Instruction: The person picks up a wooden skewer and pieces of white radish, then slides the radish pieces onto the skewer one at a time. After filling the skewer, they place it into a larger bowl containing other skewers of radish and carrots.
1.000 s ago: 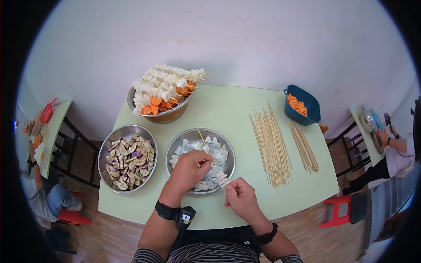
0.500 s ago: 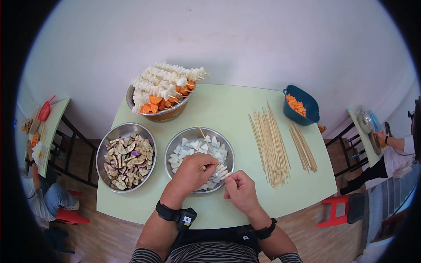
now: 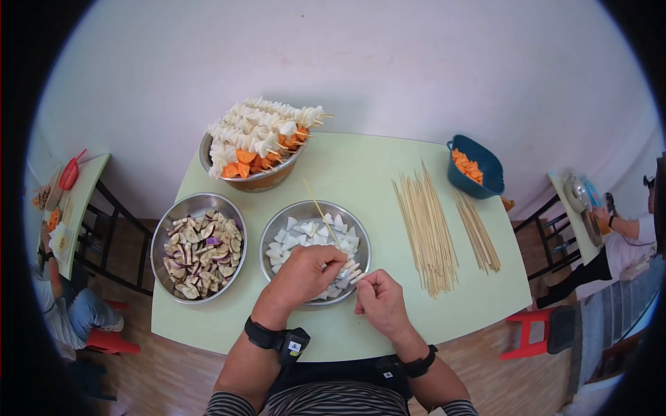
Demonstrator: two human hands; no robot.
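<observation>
As two bare hands work close together, one wooden stick slants over the near side of a metal bowl of cut white pieces, carrying a short row of white slices too tightly packed to count. The left hand is closed, thumb and fingers pinching the stick above the row. The right hand is also closed, its fingertips at the row's lower end; what lies between them is hidden.

Compared with a second earlier, the hands are closer together, and the stick's bare end reaches farther beyond the bowl's far rim.

Two more metal bowls share the table: one just left holds eggplant pieces; another, behind, is heaped with loaded skewers, overlapping beyond counting, white slices above orange ones. To the right lie two groups of bare sticks, a larger spread and a smaller one, beside one blue-green basket of orange slices. Two other people appear at side tables, one at left, one at right, with one red stool visible on each side.
</observation>
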